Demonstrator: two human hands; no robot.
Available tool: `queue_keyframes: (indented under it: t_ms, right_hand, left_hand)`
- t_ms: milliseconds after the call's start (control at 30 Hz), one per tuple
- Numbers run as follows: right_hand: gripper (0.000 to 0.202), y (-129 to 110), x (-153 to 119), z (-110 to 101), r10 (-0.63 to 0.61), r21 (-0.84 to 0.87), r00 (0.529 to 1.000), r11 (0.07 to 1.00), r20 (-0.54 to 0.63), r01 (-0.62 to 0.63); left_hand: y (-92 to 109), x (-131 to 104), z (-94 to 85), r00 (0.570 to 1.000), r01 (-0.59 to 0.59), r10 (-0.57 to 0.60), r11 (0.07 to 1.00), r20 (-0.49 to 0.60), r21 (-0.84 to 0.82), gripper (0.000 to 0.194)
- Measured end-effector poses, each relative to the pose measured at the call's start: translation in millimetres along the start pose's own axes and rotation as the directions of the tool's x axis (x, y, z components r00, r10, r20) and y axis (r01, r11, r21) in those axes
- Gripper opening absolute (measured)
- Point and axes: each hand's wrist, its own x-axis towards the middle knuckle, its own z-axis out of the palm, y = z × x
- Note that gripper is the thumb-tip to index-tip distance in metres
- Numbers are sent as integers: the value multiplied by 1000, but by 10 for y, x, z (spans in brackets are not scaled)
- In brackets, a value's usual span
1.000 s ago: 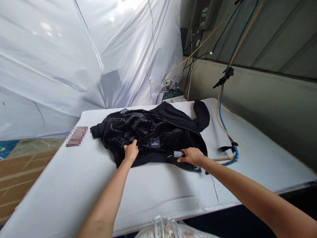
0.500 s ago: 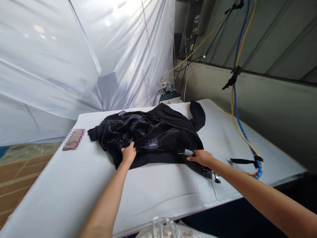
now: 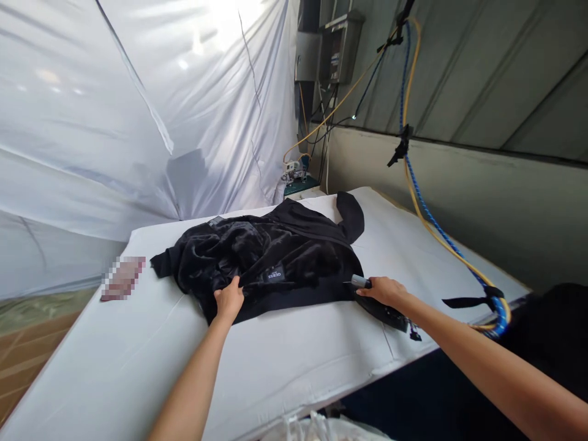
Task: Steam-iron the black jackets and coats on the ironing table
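Black garment (image 3: 303, 245), one, plush inner side showing; spread across the middle of the white bench (image 3: 285, 361), one sleeve (image 3: 351, 217) bent at the far right, a cuff (image 3: 160, 263) at the left; brand label (image 3: 274, 274), dark, lettered GUESS in pale capitals, upside down to the viewer, a smaller line on it too small to read; grey patch (image 3: 215, 221) at the garment's far edge, any marking illegible; reddish flat item (image 3: 123, 278), left of the cuff, blurred out by pixelation. Left hand (image 3: 229, 300), nearly closed, thumb and fingers pinching the cloth near the lower band; right hand (image 3: 386, 291), fingers curled round a small grey-and-black tool (image 3: 361, 282), its thin tip pointing left above the band's right end; dark curved piece (image 3: 383, 312) below that hand, small fittings (image 3: 414, 334) at its end, their kind unclear. Blue and yellow lines (image 3: 498, 312), bound together with black ties, at the right; small machine (image 3: 294, 171) beyond the far edge; white sheeting (image 3: 202, 110) behind; translucent plastic (image 3: 321, 429) at the bottom edge.
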Motion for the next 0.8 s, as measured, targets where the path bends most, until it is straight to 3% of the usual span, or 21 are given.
queue_keyframes:
  t_ms: [167,267,400,600,800]
  right_hand:
    - [57,-324,-24,59,-79,43,997,996,-24,80]
    - [61,-411,57,80,-22,84,1000,996,-23,24]
    - [67,-240,242,-6,104,98,995,990,-11,-102]
    - [68,52,488,-84,184,146,983,972,8,-183]
    - [65,170,455,-86,197,191,980,961,23,-198]
  left_hand:
    - [-23,-17,5,1000,-24,24,1000,5,14,26]
    - [-72,-23,35,1000,-9,9,1000,-15,0,30]
    - [-133,-33,68,999,11,-12,1000,-42,-26,32]
    - [-165,6,76,1000,19,-19,1000,-9,-12,33]
    - [-80,6,-6,996,34,-34,999,88,-2,33]
